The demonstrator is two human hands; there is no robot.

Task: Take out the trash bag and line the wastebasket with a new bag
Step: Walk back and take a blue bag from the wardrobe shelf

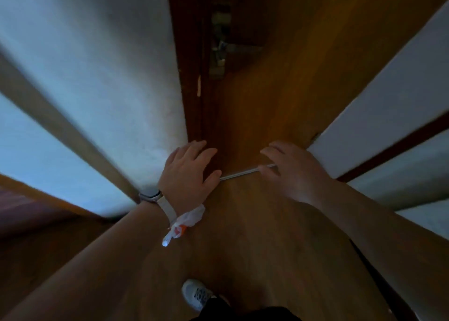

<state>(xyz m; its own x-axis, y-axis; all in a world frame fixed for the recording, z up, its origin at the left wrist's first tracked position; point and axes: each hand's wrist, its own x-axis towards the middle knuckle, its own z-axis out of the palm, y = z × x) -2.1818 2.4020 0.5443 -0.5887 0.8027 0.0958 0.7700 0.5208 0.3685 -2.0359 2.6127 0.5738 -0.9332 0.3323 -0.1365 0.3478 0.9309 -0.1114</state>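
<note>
Presently, both bare hands are seen extended forward and down toward a closed wooden door at the end of a narrow passage. The left hand is held palm-down with its fingers loosely spread, near the door frame at the foot of the white wall on the left; whether it touches the frame cannot be told. A pale watch on a light strap is worn on the left wrist. A crumpled white plastic bag with an orange patch is seen hanging at the underside of the left wrist, just beside the watch strap; how it is held there cannot be told, as its upper part is hidden behind the wrist. The right hand is likewise held palm-down, fingers spread and slightly curled, nothing gripped in them. A thin metal threshold strip is noted on the wooden floor at the foot of the door, running between the two hands. A metal lever handle with its lock plate is seen on the door, blurred. A white wall panel with a dark trim line is recorded on the right. One white shoe is visible on the floor at the lower edge of the view. The wastebasket is not in view
</note>
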